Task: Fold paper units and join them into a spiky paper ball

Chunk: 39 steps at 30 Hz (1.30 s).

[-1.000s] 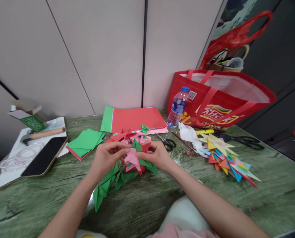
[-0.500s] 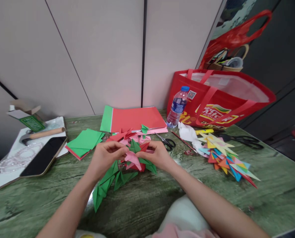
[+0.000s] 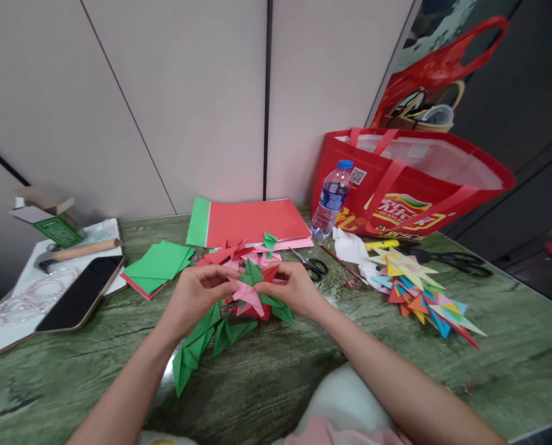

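Note:
Between both hands is a folded-paper piece [image 3: 248,295] with pink, green and red points. My left hand [image 3: 200,290] pinches its pink and green left side, thumb and fingers closed. My right hand [image 3: 290,285] is closed on its right side by the red point [image 3: 269,272]. Green folded-paper pieces [image 3: 196,346] lie on the table below and to the left. Behind the hands, more red folded pieces [image 3: 232,251] and pink ones are partly covered by my fingers. A small green folded piece [image 3: 269,240] rests near the red paper stack.
Red sheets [image 3: 257,221] lie at the back, green squares [image 3: 161,266] to the left. A phone [image 3: 81,293] and hammer [image 3: 81,250] are further left. A water bottle [image 3: 331,201], red bag [image 3: 410,185], small scissors [image 3: 313,264] and colourful folded papers [image 3: 419,293] are on the right.
Almost nothing differs. My left hand has shifted very slightly left and the pinched paper's pink point sits a little differently; my right hand keeps its grip.

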Each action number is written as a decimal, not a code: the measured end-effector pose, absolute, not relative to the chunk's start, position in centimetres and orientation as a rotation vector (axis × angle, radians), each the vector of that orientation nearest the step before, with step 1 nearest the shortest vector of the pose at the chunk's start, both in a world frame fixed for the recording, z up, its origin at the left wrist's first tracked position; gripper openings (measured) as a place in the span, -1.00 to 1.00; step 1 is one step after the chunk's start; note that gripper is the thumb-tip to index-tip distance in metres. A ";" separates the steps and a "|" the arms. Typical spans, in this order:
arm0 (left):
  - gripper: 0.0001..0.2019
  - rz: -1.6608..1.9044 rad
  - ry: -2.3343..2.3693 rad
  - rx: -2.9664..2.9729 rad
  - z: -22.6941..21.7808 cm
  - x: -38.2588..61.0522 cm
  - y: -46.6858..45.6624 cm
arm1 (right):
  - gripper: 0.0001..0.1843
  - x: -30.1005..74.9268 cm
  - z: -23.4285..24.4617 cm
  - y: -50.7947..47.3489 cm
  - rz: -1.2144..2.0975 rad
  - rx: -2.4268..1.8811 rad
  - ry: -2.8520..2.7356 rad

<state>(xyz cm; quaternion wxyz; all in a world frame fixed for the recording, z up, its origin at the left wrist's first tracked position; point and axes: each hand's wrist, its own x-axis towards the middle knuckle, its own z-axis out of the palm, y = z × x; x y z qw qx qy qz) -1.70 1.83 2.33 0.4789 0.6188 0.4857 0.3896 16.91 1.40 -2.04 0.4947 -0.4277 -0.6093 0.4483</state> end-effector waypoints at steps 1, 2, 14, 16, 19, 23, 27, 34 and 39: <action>-0.81 0.949 1.189 1.517 2.5 -1.7 1.8 | -0.84 16.9 -2.1 1.4 1.106 -1.029 -1.469; -0.81 0.947 1.187 1.526 2.6 -1.6 1.8 | -0.85 16.9 -2.1 1.4 1.118 -1.023 -1.465; -0.89 0.930 1.148 1.710 2.6 -1.7 1.8 | -0.80 17.0 -1.9 1.4 1.049 -1.068 -1.520; -0.89 0.910 1.139 1.817 2.6 -1.9 1.9 | -0.81 16.9 -1.8 1.4 1.065 -1.068 -1.512; -0.91 0.833 1.110 1.996 2.6 -2.2 2.0 | -0.81 16.9 -1.7 1.3 1.085 -1.078 -1.506; -0.94 0.789 1.130 2.019 2.5 -2.2 2.1 | -0.83 16.9 -1.6 1.2 1.119 -1.080 -1.508; -0.95 0.746 1.110 1.918 2.6 -2.1 2.0 | -0.83 16.9 -1.5 1.2 1.079 -1.081 -1.536; -0.84 0.662 1.022 1.735 2.6 -1.9 1.9 | -0.85 16.9 -1.9 1.1 1.110 -1.075 -1.555; -0.80 0.778 1.095 1.645 1.8 -1.4 1.9 | -0.85 16.7 -1.9 1.1 1.147 -1.060 -1.539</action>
